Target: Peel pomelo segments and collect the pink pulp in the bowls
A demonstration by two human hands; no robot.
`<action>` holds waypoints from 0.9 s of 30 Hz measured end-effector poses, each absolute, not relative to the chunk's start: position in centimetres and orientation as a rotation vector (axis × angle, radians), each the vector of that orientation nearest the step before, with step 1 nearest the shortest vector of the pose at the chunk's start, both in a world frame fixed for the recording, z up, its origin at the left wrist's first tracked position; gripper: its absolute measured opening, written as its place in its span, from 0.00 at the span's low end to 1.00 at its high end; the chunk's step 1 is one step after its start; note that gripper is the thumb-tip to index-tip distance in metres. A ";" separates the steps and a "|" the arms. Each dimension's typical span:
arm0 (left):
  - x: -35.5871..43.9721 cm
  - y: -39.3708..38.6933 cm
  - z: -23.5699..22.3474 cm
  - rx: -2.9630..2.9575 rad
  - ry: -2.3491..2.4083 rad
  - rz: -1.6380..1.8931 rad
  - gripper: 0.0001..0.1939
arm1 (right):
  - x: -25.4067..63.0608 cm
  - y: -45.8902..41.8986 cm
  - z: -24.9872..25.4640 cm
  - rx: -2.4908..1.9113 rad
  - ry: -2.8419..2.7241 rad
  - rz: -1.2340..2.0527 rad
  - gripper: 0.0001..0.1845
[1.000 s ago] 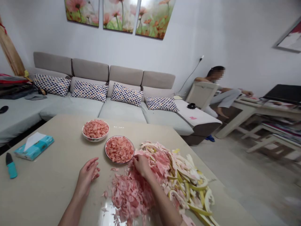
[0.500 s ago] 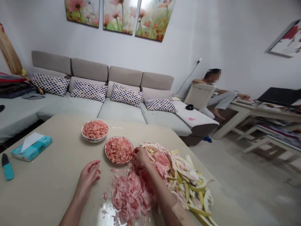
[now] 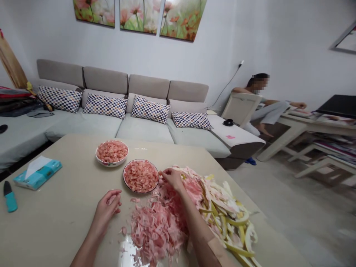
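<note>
My right hand (image 3: 172, 178) is at the right rim of a dark-edged plate (image 3: 124, 184) heaped with pink pomelo flesh (image 3: 141, 176). Its fingertips are pinched on what looks like a small piece of pomelo flesh, mostly hidden by the fingers. Below that arm spreads a pile of thin pink pomelo membranes (image 3: 155, 231). Over bare tabletop, left of the pile, my left hand (image 3: 108, 207) hovers with loosely curled fingers and nothing visible in them. A white bowl (image 3: 111, 164) behind the plate is also full of pomelo flesh.
Yellow-white pomelo rind strips (image 3: 236, 222) cover the right side of the table (image 3: 63, 222). To the left lie a teal tissue pack (image 3: 39, 176) and a teal-handled knife (image 3: 10, 200). A sofa (image 3: 144, 129) stands behind; another person (image 3: 267, 111) sits back right.
My right hand has risen slightly away from the membranes to beside the plate's rim, its fingers now more in view. My left hand has barely moved. The view has shifted a little.
</note>
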State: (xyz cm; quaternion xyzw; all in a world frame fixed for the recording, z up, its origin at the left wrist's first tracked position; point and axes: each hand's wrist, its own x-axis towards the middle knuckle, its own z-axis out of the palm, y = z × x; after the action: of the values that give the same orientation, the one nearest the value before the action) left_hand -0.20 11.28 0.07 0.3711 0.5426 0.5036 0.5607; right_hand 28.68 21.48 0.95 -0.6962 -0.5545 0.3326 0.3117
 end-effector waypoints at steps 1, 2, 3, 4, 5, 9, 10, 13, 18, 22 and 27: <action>-0.1 11.2 0.2 0.887 1.277 1.188 0.24 | 28.6 21.5 1.1 -1.831 -1.455 0.869 0.17; -0.1 11.2 0.4 0.900 1.274 1.189 0.24 | 28.5 21.6 1.3 -1.822 -1.451 0.853 0.17; 0.0 11.2 0.5 0.912 1.273 1.191 0.24 | 28.3 21.5 1.6 -1.807 -1.451 0.829 0.17; 0.1 11.2 0.8 0.922 1.272 1.194 0.23 | 27.9 21.3 1.9 -1.784 -1.456 0.798 0.15; 0.3 11.2 1.0 0.931 1.272 1.197 0.23 | 27.5 20.9 2.2 -1.754 -1.467 0.759 0.13; 1.6 11.7 2.4 0.966 1.240 1.196 0.22 | 24.8 18.6 4.2 -1.501 -1.580 0.591 0.07; 2.1 12.1 2.9 0.980 1.212 1.186 0.22 | 24.0 17.9 4.7 -1.419 -1.625 0.569 0.06; 3.4 13.6 4.7 0.985 1.153 1.163 0.25 | 22.3 16.5 5.9 -1.212 -1.741 0.521 0.06; 4.6 16.6 7.6 1.057 1.004 1.046 0.24 | 21.7 17.2 6.2 -0.805 -1.939 0.214 0.10; 5.0 18.2 8.4 1.103 0.973 1.055 0.22 | 21.9 18.3 5.7 -0.860 -1.810 0.337 0.09; 5.8 19.2 7.6 1.131 1.068 1.081 0.22 | 21.6 19.1 5.0 -1.055 -1.574 0.746 0.15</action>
State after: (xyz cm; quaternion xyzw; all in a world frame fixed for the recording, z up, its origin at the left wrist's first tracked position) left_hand 5.82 19.17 7.60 0.4845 0.4577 0.4634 0.5840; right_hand 21.63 19.06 5.00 -0.4411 -0.6580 0.3118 0.5246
